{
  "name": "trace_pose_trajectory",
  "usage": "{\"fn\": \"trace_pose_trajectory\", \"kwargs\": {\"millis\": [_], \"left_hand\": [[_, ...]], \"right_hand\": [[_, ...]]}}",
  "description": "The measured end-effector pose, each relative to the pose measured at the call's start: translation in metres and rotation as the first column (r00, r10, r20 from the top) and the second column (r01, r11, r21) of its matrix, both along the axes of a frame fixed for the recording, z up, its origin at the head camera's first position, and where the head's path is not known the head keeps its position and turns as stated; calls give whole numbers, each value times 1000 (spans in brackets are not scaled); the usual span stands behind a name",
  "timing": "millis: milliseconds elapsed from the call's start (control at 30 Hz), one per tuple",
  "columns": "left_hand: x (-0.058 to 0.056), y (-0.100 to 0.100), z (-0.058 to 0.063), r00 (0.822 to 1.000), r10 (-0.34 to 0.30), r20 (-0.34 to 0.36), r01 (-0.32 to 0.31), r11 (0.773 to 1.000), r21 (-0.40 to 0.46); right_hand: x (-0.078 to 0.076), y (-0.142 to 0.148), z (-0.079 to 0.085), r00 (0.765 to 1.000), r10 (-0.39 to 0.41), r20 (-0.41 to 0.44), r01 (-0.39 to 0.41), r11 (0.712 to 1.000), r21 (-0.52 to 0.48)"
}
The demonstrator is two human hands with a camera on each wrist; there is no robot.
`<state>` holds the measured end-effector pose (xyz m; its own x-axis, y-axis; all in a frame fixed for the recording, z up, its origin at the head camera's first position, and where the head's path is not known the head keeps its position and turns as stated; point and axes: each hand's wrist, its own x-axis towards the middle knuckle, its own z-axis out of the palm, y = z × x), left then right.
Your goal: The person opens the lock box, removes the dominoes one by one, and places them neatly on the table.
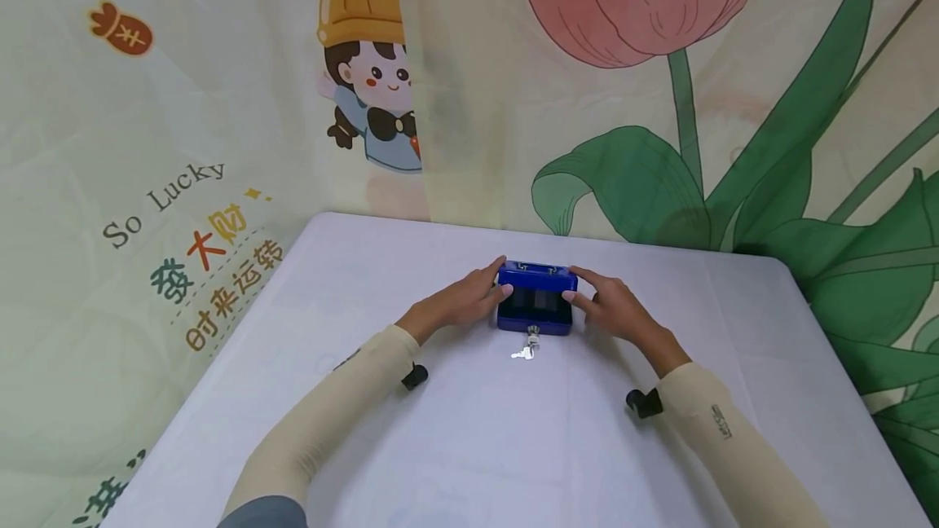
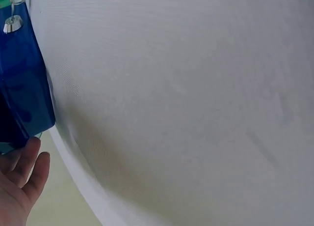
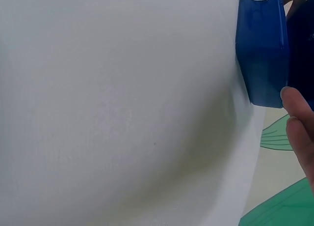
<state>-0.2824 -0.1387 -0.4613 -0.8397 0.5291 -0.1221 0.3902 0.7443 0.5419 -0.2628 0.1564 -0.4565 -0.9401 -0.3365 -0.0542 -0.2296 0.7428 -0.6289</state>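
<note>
A small blue metal cash box (image 1: 534,324) stands on the white table with its lid (image 1: 538,275) raised and its dark inside facing me. The lid carries a folding handle. Keys (image 1: 524,353) hang from the lock at the front, and the lock (image 2: 13,23) also shows in the left wrist view. At the lid's left side, my left hand (image 1: 465,297) holds it between thumb and fingers. My right hand (image 1: 618,308) does the same on the right side. In the right wrist view, fingertips (image 3: 299,137) are near the box's corner (image 3: 265,88). The lid's back is hidden.
A white cloth (image 1: 469,446) covers the table. Behind its far edge hangs a printed curtain (image 1: 477,104) with a tulip and a cartoon figure. Each sleeved forearm carries a small black camera (image 1: 415,376) near the wrist.
</note>
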Motion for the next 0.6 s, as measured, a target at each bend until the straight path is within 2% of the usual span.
{"fn": "trace_pose_trajectory", "kwargs": {"millis": [267, 367, 500, 600], "left_hand": [[-10, -1, 1, 999, 0, -40, 1, 1000, 25], [-15, -2, -2, 998, -22, -59, 25, 998, 51], [-20, -1, -6, 987, -52, -150, 61, 996, 62], [-23, 2, -7, 975, -35, -222, 41, 999, 23]], "right_hand": [[-9, -1, -3, 999, -40, -31, 37, 995, -88], [-12, -2, -5, 998, -43, -40, 39, 993, -108], [-15, -4, -9, 996, -36, -77, 26, 992, -120], [-18, -5, -13, 995, -31, -99, 17, 990, -139]]}}
